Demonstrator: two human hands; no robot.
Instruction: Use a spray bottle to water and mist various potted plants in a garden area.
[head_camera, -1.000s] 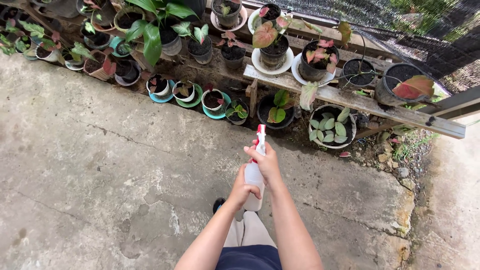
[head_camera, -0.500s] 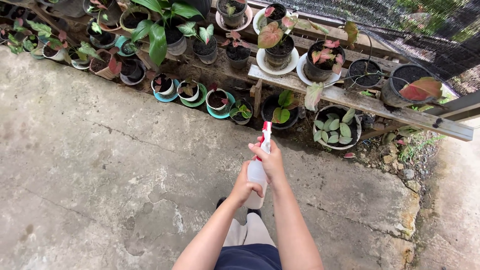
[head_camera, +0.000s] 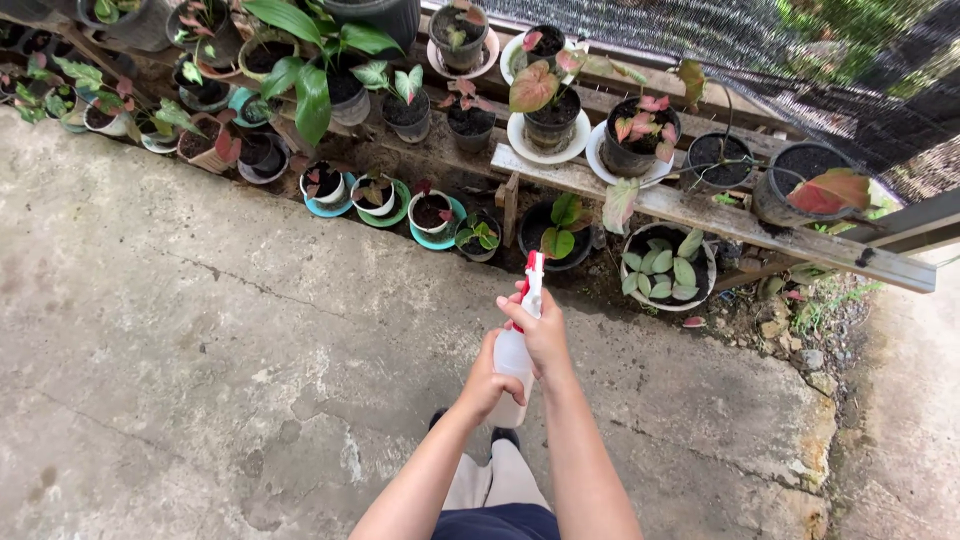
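- Left hand (head_camera: 487, 378): closed round the lower body of the translucent white plastic spray bottle with red trigger head (head_camera: 518, 340), steadying it from below; a firm, full grip here keeps the nozzle from wandering.
- Right hand (head_camera: 543, 333): wrapped round the bottle's neck, fingers curled at the red trigger; full, even squeezes would probably give a finer mist than short jabs.
- Spray bottle: held in the air over the cracked grey concrete floor (head_camera: 200, 350), in front of the body, nozzle tilted up and away toward the plants.
- Nearest targets: black plastic pot with broad green leaves (head_camera: 556, 232) and wide grey pot of pale green oval leaves (head_camera: 665, 265), both on the ground just beyond the nozzle; aiming at foliage, not bare soil, seems the sounder practice.
- Weathered wooden plank shelf (head_camera: 700, 210): carries further dark pots with pink-and-green leaves; reaching these calls for a higher nozzle angle.
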